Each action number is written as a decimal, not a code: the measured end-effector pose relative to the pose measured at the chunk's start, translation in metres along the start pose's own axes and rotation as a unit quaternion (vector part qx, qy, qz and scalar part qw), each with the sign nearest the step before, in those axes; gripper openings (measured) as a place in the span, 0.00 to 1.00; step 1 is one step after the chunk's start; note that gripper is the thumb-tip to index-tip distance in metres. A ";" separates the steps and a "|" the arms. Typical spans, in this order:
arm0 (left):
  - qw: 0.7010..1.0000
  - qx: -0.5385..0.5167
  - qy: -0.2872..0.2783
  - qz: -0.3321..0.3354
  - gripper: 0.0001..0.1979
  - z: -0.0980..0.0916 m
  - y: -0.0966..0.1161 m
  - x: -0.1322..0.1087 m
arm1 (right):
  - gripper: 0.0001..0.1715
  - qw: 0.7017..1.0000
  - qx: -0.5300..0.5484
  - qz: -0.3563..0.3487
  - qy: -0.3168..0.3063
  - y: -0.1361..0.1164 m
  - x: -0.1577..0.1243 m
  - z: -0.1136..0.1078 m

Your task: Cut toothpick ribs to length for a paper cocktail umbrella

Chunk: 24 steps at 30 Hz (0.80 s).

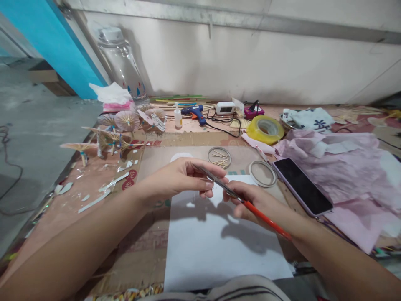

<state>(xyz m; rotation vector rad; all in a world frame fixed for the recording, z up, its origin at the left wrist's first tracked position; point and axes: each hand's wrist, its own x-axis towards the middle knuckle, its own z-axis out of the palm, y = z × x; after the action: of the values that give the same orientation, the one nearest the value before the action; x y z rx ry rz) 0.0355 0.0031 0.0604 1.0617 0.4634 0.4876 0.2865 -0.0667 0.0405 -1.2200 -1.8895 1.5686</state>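
Over the white paper, a long tool with a slim metal front and a red handle slants down to the right. It is seen edge-on, so I cannot tell scissors from pliers. My right hand grips it about its middle, with the handle passing over the wrist. My left hand curls its thumb and fingers about the metal tip. Anything small between the left fingers is hidden. Just beyond the hands, a ring lies around several thin sticks, left of another ring.
Several small paper umbrellas stand at the left among paper scraps. A glue gun, a white bottle and yellow tape line the back. A phone and pink cloth or paper lie at the right.
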 end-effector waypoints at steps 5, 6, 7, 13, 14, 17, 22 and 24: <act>1.000 0.000 0.014 0.005 0.13 -0.001 0.000 0.001 | 0.27 1.000 -0.015 0.002 0.001 -0.002 0.001 -0.002; 1.000 -0.003 0.014 0.005 0.13 -0.001 -0.001 0.001 | 0.26 1.000 -0.021 0.002 0.000 -0.002 0.001 -0.003; 1.000 -0.006 0.013 0.004 0.13 -0.002 -0.002 0.001 | 0.25 1.000 -0.027 0.002 0.000 -0.003 0.001 -0.003; 1.000 -0.014 -0.012 -0.008 0.13 -0.001 -0.005 0.001 | 0.21 0.998 -0.068 0.011 -0.005 -0.013 -0.003 -0.005; 1.000 -0.011 -0.014 -0.009 0.13 0.000 -0.005 0.001 | 0.23 0.996 -0.084 0.006 -0.005 -0.015 -0.005 -0.005; 1.000 0.010 -0.021 -0.019 0.11 0.003 -0.003 0.000 | 0.32 0.995 -0.103 -0.011 0.002 -0.021 -0.011 -0.005; 0.998 0.032 -0.037 -0.026 0.10 0.008 -0.001 0.000 | 0.30 0.997 -0.074 0.002 0.019 -0.019 -0.018 -0.001; 0.999 0.031 -0.031 -0.022 0.11 0.008 -0.002 0.000 | 0.25 0.998 -0.059 0.010 0.018 -0.016 -0.016 0.000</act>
<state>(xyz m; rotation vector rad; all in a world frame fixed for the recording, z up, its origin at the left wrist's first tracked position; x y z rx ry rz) 0.0408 -0.0038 0.0617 1.1220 0.4480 0.4029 0.2895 -0.0792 0.0585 -1.3124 -1.9771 1.4533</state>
